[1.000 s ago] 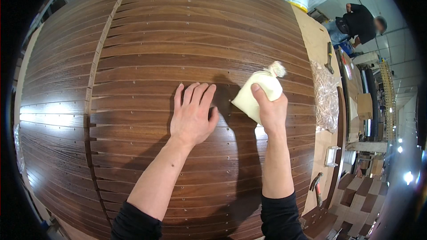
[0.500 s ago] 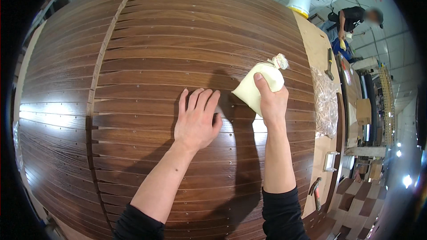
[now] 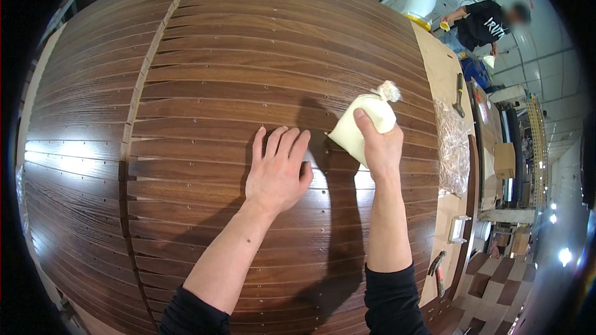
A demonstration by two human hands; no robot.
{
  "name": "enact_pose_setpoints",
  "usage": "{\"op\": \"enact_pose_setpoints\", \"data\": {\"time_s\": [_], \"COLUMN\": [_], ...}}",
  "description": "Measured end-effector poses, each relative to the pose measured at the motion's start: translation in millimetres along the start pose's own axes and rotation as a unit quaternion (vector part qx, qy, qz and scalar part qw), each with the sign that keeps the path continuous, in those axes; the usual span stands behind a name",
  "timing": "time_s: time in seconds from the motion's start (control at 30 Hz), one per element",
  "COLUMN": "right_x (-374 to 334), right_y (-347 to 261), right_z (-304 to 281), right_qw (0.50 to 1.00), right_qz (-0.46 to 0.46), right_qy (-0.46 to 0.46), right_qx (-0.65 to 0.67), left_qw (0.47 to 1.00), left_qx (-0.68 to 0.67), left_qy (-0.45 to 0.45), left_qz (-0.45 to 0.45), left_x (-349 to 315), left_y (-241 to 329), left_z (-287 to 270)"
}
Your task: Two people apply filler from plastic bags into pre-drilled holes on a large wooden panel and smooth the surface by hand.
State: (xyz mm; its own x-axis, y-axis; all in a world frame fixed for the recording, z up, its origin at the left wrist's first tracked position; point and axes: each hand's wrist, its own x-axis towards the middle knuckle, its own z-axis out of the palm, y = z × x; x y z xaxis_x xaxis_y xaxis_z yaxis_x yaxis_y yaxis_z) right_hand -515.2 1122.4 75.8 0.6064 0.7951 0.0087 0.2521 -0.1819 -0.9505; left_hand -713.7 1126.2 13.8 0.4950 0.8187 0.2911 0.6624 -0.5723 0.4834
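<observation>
My right hand is wrapped round a plump plastic bag of pale cream paste, its top twisted and tied at the upper right. The bag's pointed corner aims down and left, close above a row of small holes in the dark brown wooden boards. Flat on those boards rests my left hand, fingers spread and holding nothing. Shadows of my arm and the bag fall across the wood between the hands.
Along the right edge lie a hammer, a clear plastic bag of small wooden pieces, a white bracket and a red-handled claw hammer. A white bucket stands at the far right. Beyond it, a person holds a pale bag.
The bag's tip and my right hand have shifted slightly, down and right. My left hand stays nearly in place. The co-worker has turned and spread their arms.
</observation>
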Motion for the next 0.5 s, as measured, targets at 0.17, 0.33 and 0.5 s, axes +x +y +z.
{"op": "enact_pose_setpoints", "data": {"time_s": [0.17,0.33,0.5], "right_x": [10,23,30], "right_y": [-11,-6,0], "right_z": [-8,7,11], "right_qw": [0.999,0.998,0.999], "right_qz": [-0.008,-0.007,-0.004], "right_qy": [0.045,0.033,0.031], "right_qx": [0.016,0.048,0.04], "left_qw": [1.0,1.0,1.0], "left_qx": [-0.002,0.008,0.002], "left_qy": [0.0,-0.006,-0.007], "left_qz": [0.003,0.001,0.003], "left_x": [0,-1,0], "left_y": [4,0,2], "left_z": [8,0,2]}}
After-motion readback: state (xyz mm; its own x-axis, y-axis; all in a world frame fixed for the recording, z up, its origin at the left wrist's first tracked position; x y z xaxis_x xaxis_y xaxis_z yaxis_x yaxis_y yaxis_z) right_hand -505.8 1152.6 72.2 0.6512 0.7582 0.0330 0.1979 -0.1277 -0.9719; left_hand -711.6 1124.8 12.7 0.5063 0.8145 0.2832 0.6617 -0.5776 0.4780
